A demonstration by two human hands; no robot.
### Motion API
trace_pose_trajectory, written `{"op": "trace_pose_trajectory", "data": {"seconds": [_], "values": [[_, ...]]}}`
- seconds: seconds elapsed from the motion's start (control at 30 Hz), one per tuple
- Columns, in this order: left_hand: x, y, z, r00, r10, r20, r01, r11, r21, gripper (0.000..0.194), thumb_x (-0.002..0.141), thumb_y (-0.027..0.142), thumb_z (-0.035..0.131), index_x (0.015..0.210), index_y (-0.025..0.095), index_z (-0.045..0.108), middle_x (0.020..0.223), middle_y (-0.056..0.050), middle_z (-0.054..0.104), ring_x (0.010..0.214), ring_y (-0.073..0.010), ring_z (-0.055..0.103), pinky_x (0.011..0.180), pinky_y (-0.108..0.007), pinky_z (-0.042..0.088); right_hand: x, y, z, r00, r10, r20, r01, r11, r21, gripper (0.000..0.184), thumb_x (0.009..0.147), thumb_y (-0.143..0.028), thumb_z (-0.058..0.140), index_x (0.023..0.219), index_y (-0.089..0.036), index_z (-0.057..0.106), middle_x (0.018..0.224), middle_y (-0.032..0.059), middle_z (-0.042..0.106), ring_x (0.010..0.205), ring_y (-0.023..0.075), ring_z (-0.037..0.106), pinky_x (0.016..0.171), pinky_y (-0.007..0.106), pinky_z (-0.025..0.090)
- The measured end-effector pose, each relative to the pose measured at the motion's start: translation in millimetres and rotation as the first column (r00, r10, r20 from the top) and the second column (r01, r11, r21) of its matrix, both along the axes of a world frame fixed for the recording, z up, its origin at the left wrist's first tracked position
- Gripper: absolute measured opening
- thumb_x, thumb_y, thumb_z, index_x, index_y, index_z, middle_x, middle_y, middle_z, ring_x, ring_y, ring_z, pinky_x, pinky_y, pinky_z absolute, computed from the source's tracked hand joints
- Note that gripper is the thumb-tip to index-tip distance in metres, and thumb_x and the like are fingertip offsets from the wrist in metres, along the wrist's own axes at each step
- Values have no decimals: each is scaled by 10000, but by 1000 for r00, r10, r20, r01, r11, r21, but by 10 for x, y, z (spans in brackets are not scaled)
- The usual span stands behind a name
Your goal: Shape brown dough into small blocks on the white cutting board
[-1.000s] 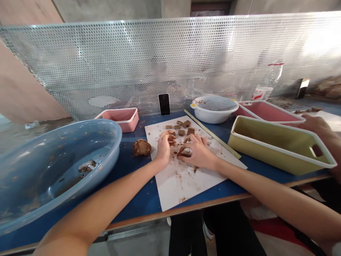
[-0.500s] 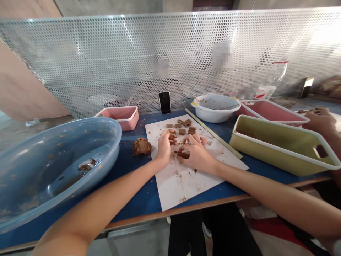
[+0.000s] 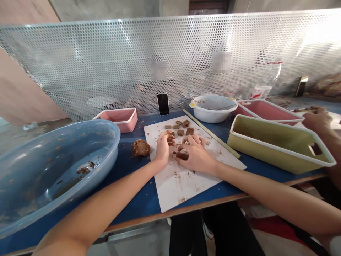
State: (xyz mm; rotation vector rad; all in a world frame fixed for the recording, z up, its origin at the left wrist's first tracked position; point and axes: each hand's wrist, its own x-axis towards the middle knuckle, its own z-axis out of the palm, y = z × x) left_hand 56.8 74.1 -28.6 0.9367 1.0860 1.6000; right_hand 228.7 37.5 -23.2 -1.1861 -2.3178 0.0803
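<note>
Perforated metal screen (image 3: pixel 93 64): upright, beyond the white sheet.
Table (image 3: pixel 135 192): blue-topped, under the sheet.
Blue basin (image 3: pixel 114 147): left of the sheet, wet brown matter inside.
Yellow-green bin (image 3: pixel 271 153): right of the sheet.
White sheet (image 3: pixel 191 185): flat, smeared and crumbed.
Pink tray (image 3: pixel 128 126): beyond the sheet's left corner.
White bowl (image 3: pixel 213 116): beyond the sheet, to its right.
Pale strip (image 3: pixel 215 136): along the sheet's right edge.
Right hand (image 3: pixel 199 156): over the sheet; thumb and fingers arched round a dark brown piece (image 3: pixel 182 155). Whether they pinch it, I cannot tell.
Left hand (image 3: pixel 162 149): over the sheet, fingers curled, tips soiled; anything held is hidden, perhaps nothing.
Brown lump (image 3: pixel 140 147): just left of the sheet.
Small brown blocks (image 3: pixel 180 132): on the sheet's far part, already separate from the lump, so the material lies partly divided, with one piece at the right hand.
</note>
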Motion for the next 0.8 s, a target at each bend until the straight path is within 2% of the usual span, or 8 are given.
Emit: {"op": "trace_pose_trajectory", "data": {"seconds": [0.13, 0.33, 0.57, 0.8], "values": [[-16, -2, -12, 1000, -8, 6, 9, 1000, -10, 125, 978, 281, 621, 1024, 216, 717, 889, -43, 721, 725, -183, 653, 693, -303, 532, 127, -12, 68, 1000, 10, 11, -10, 1000, -17, 248, 929, -470, 820, 1031, -254, 754, 1376, 154, 634, 1288, 412, 533, 1069, 630, 437], [-30, 3, -22, 999, -30, 13, 30, 999, -17, 128, 964, 221, 599, 1023, 213, 711, 892, -42, 720, 732, -173, 651, 677, -281, 514, 315, -15, 100, 997, 20, 76, -19, 1000, -25, 315, 884, -461, 883, 977, -234, 684, 1426, 157, 609, 1345, 426, 542, 1099, 640, 431], [-25, 14, -17, 999, -32, 9, 32, 999, -22, 125, 966, 243, 599, 1017, 217, 710, 886, -43, 717, 724, -184, 647, 658, -292, 500, 327, 31, 63, 994, 31, 103, -30, 999, -12, 278, 912, -453, 867, 986, -246, 697, 1393, 149, 634, 1333, 413, 559, 1081, 631, 437], [-19, 18, -13, 1000, -27, 11, 27, 999, -21, 158, 945, 187, 574, 999, 214, 719, 872, -46, 726, 725, -186, 650, 657, -291, 498, 377, 95, 52, 989, 40, 142, -46, 998, 40, 248, 950, -464, 843, 1033, -252, 745, 1365, 149, 654, 1317, 419, 568, 1094, 645, 439]]}}
